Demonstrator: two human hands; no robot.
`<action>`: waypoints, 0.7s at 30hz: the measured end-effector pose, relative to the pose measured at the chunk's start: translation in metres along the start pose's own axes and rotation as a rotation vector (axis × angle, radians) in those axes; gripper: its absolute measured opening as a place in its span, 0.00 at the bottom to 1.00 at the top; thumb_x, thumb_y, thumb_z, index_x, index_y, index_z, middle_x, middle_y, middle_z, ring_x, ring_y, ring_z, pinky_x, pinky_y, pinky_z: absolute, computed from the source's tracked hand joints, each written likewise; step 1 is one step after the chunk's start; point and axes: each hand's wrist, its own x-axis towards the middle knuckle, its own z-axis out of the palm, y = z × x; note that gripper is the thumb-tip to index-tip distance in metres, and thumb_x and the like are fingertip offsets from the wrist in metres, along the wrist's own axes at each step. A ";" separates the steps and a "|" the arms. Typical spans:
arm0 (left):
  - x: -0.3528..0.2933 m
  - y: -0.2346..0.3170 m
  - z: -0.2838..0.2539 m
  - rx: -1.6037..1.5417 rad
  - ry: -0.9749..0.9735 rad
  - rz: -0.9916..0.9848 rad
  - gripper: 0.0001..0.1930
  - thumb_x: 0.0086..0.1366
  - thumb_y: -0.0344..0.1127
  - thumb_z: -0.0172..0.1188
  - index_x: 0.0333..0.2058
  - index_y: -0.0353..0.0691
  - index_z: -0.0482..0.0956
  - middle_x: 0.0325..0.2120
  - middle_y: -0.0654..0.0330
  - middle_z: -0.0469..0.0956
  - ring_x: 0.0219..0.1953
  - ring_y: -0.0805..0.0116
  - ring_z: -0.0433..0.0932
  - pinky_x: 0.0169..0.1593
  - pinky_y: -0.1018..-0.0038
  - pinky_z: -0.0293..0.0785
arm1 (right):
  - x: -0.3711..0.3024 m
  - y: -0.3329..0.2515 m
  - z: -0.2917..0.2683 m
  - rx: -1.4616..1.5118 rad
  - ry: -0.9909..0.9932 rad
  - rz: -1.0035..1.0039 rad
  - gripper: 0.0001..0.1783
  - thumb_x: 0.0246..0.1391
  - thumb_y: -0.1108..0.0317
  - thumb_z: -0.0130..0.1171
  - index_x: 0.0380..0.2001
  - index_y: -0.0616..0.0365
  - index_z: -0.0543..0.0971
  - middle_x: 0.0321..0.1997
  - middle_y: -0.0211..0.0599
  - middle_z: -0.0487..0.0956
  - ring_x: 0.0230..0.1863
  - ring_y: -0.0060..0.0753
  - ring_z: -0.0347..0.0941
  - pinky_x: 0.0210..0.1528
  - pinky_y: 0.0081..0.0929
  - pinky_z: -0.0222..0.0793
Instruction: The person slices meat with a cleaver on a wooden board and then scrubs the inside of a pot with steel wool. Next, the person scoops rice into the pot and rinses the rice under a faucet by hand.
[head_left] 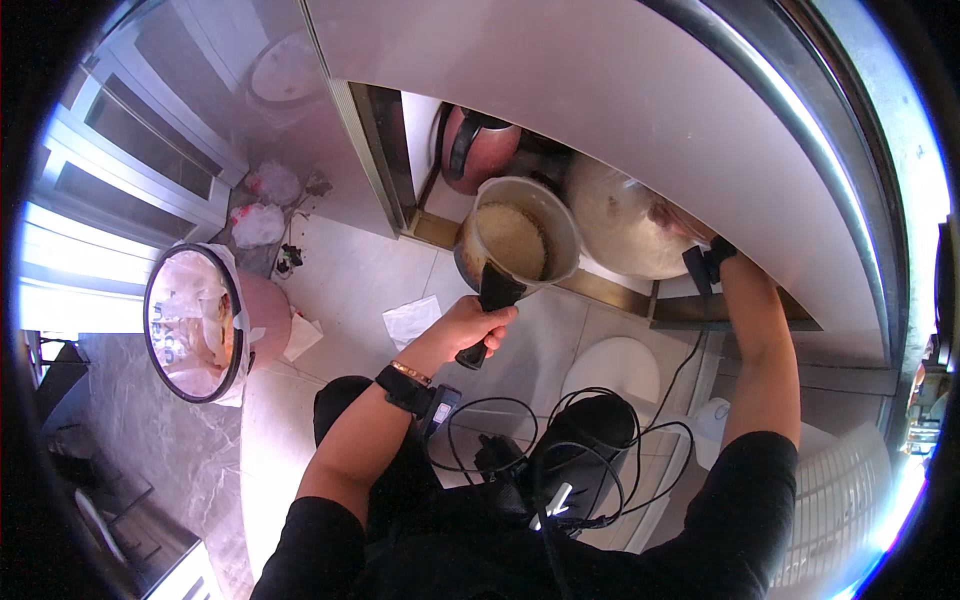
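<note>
My left hand (478, 328) is closed around the black handle of a pot (567, 232). The pot is tilted toward me, its inside pale brown, just in front of an open low cupboard. My right hand (692, 226) reaches into the cupboard at its right side, against a large pale round vessel (610, 235). The cupboard's front panel partly covers that hand, so its grip does not show clearly. A pink kettle (490, 158) with a black handle stands deeper in, behind the pot.
A pink bin (268, 318) with a bag liner stands at left. Crumpled plastic bags (258, 226) and a white paper (411, 320) lie on the floor. Black cables (690, 460) loop over my lap. A white round lid-like thing (622, 370) lies before the cupboard.
</note>
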 end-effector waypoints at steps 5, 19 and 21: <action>-0.001 0.001 0.001 -0.016 0.000 0.010 0.14 0.58 0.42 0.61 0.23 0.42 0.69 0.14 0.68 0.66 0.15 0.78 0.65 0.18 0.75 0.66 | -0.009 0.006 -0.012 0.002 0.023 0.026 0.06 0.44 0.68 0.59 0.25 0.58 0.75 0.24 0.39 0.75 0.21 0.38 0.71 0.24 0.30 0.69; -0.002 0.005 0.000 0.010 -0.001 0.024 0.15 0.58 0.40 0.61 0.20 0.40 0.67 0.15 0.66 0.67 0.14 0.77 0.65 0.18 0.76 0.64 | -0.052 -0.038 -0.049 -0.143 0.497 -0.082 0.06 0.46 0.68 0.59 0.25 0.58 0.75 0.22 0.40 0.75 0.20 0.39 0.71 0.23 0.31 0.69; -0.002 0.005 -0.001 0.014 0.005 0.017 0.14 0.58 0.40 0.60 0.21 0.41 0.67 0.15 0.67 0.67 0.15 0.78 0.65 0.18 0.76 0.64 | -0.051 -0.075 -0.049 -0.224 0.557 -0.164 0.06 0.46 0.68 0.59 0.25 0.59 0.75 0.22 0.40 0.75 0.20 0.39 0.71 0.23 0.31 0.69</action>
